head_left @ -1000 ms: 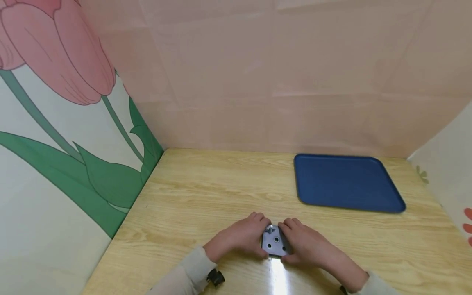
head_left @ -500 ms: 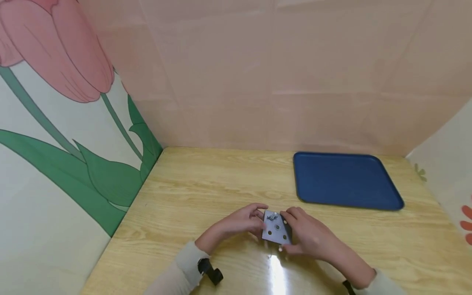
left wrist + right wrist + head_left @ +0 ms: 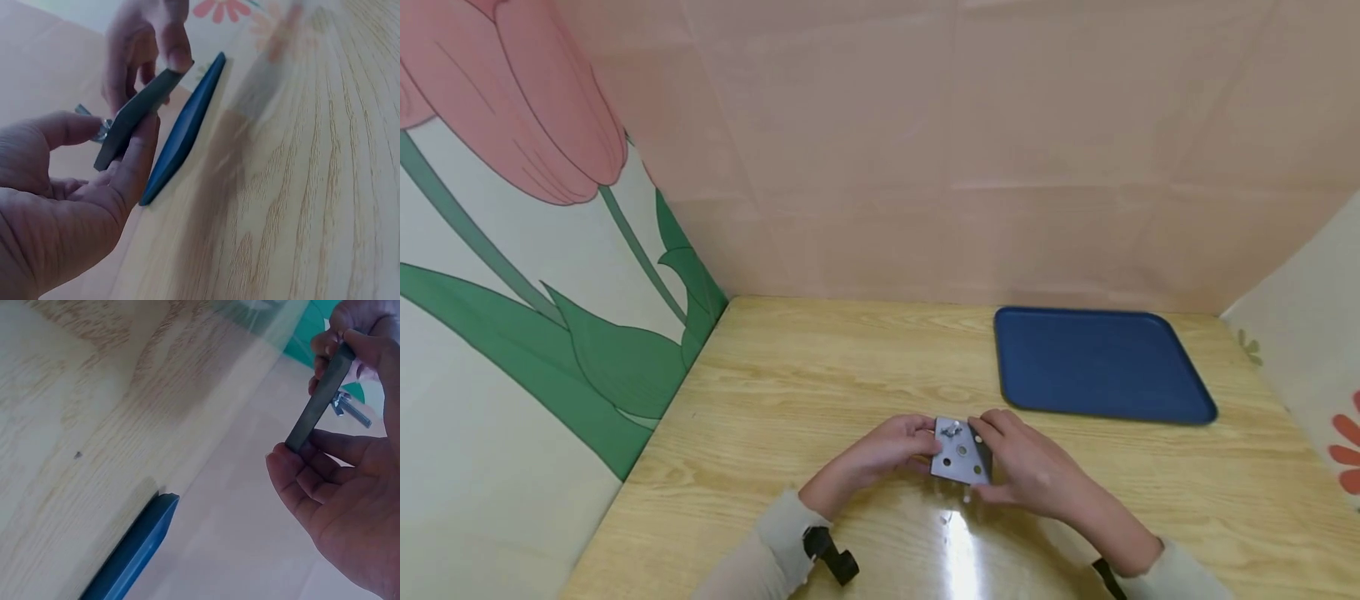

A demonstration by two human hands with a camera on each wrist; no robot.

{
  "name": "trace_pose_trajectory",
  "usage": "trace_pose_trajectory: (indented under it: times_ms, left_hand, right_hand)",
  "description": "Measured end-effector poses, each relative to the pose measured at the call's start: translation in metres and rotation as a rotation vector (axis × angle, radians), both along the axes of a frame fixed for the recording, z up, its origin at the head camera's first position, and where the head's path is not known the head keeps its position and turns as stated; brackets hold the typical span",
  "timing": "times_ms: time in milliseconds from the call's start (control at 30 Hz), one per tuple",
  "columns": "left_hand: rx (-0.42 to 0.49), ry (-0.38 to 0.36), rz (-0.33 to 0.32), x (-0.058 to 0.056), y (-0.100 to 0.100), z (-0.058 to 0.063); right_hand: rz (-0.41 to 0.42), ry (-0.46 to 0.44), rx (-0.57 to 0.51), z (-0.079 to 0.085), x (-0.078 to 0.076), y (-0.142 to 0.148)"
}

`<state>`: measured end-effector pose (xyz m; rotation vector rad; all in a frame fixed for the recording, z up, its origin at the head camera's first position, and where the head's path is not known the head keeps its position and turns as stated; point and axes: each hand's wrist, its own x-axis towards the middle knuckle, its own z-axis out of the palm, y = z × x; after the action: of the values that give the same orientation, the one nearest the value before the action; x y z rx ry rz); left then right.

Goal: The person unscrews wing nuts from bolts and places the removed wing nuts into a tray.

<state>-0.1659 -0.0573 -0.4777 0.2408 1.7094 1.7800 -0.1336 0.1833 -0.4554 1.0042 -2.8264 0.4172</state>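
Observation:
A grey metal plate with several round holes is held between both hands, raised over the table. Near its far left corner sits a wing nut on a threaded bolt, which sticks out of the plate's face in the right wrist view. My left hand pinches the plate's left side, thumb on the top face close to the wing nut and fingers beneath. My right hand grips the right side, fingertips at the far edge and thumb at the near edge. Seen edge-on in the left wrist view, the plate looks thick.
A blue tray lies at the back right of the wood-grain table. Behind the table rises a plain pinkish wall covering; a tulip-printed one stands on the left. Light glares off the table just in front of the plate.
Both hands have lifted the plate off the table and moved it slightly away from the body. The left hand has shifted from the plate's edge to a thumb-on-top pinch.

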Motion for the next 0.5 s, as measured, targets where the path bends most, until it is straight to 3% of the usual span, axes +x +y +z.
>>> trace_pose_trajectory:
  times_ms: [167, 500]
  left_hand:
    - [0.001, -0.004, 0.03, 0.001, 0.0036, -0.0024]
    - [-0.026, -0.032, 0.171, 0.0032, 0.0087, -0.0038]
  right_hand:
    - [-0.004, -0.013, 0.001, -0.0017, -0.001, 0.0009]
    - [-0.008, 0.013, -0.068, 0.0004, -0.0059, 0.0001]
